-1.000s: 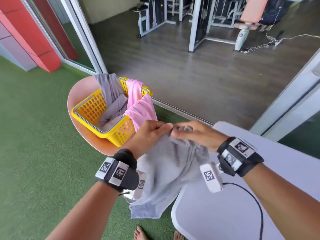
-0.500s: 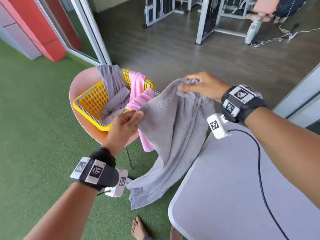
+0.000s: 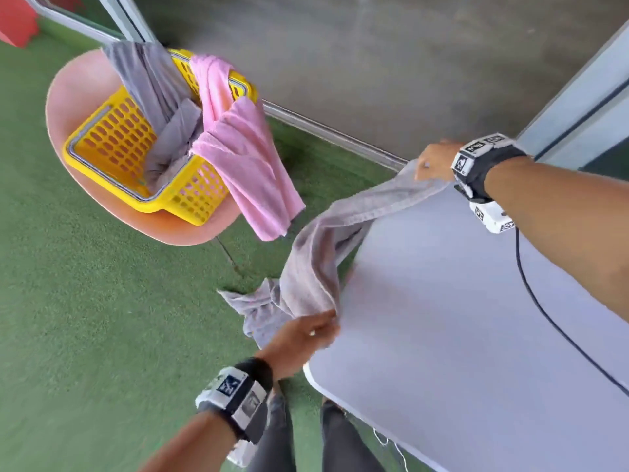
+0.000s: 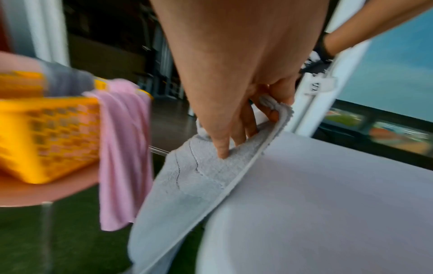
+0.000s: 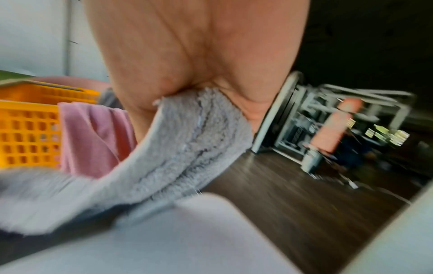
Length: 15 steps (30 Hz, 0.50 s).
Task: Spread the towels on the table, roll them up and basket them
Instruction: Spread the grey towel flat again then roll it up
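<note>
A grey towel [image 3: 316,253] stretches along the left edge of the pale table [image 3: 459,335], sagging off its side. My left hand [image 3: 306,332] pinches one corner of it at the table's near left edge, and in the left wrist view my fingers [image 4: 236,133] curl round the grey towel [image 4: 206,172]. My right hand [image 3: 432,163] grips the opposite corner at the table's far left corner, where the grey towel [image 5: 187,140] bunches in my palm. A yellow basket [image 3: 112,144] on a pink chair [image 3: 68,93] holds a pink towel [image 3: 245,155] and another grey towel [image 3: 153,86].
Green turf [image 3: 85,318] covers the floor left of the table. A metal door track [image 3: 333,134] and dark wooden floor [image 3: 374,56] lie beyond. A black cable [image 3: 544,311] runs across the table from my right wrist. My legs [image 3: 306,437] stand at the table's near corner.
My hands have drawn apart: the right one carried its corner to the table's far edge, the left came down to the near edge. The towel now stretches along the table's side.
</note>
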Available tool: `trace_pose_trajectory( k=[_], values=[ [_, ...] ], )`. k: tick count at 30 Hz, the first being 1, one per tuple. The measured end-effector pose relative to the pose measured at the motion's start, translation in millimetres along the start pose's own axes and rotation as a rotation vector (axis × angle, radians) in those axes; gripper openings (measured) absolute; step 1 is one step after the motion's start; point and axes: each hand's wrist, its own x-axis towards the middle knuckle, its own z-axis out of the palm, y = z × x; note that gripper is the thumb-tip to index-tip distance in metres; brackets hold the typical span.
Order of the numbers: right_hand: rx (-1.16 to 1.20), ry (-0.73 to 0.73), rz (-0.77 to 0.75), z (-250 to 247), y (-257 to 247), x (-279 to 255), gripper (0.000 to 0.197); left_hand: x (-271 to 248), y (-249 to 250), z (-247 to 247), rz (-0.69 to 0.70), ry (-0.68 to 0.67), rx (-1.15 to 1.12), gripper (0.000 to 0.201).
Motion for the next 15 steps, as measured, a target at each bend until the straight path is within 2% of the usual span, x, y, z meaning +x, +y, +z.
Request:
trace_pose_trajectory(
  k=[1,4,5,7,9,10,11,12,13,14,15],
  values=[
    [0.019,-0.004,0.041,17,21,-3,0.036,10,1,29,0.005,-0.078,0.005,0.015],
    [-0.002,-0.03,0.23,67,107,-1,0.029,38,25,109,0.071,-0.259,0.072,0.016],
    [-0.036,-0.032,0.328,76,126,-12,0.035,45,35,133,0.089,-0.331,0.09,0.024],
    [-0.017,0.004,0.52,96,149,-40,0.036,51,59,173,0.125,-0.561,0.106,0.038],
    [-0.009,0.095,0.59,115,151,-61,0.031,54,74,197,0.227,-0.711,0.238,0.035],
    [-0.001,0.143,0.631,126,148,-65,0.037,56,76,201,0.289,-0.693,0.342,0.034],
    [0.005,0.178,0.628,131,135,-72,0.045,59,71,201,0.328,-0.612,0.444,0.037],
    [0.067,0.192,0.548,141,126,-73,0.054,62,63,194,0.372,-0.472,0.579,0.042],
    [0.139,0.2,0.436,154,118,-73,0.062,68,50,183,0.413,-0.337,0.739,0.053],
    [0.215,0.169,0.324,166,102,-76,0.069,75,35,169,0.406,-0.275,0.894,0.071],
    [0.278,0.1,0.277,185,89,-80,0.076,83,19,154,0.391,-0.286,1.029,0.091]
  ],
)
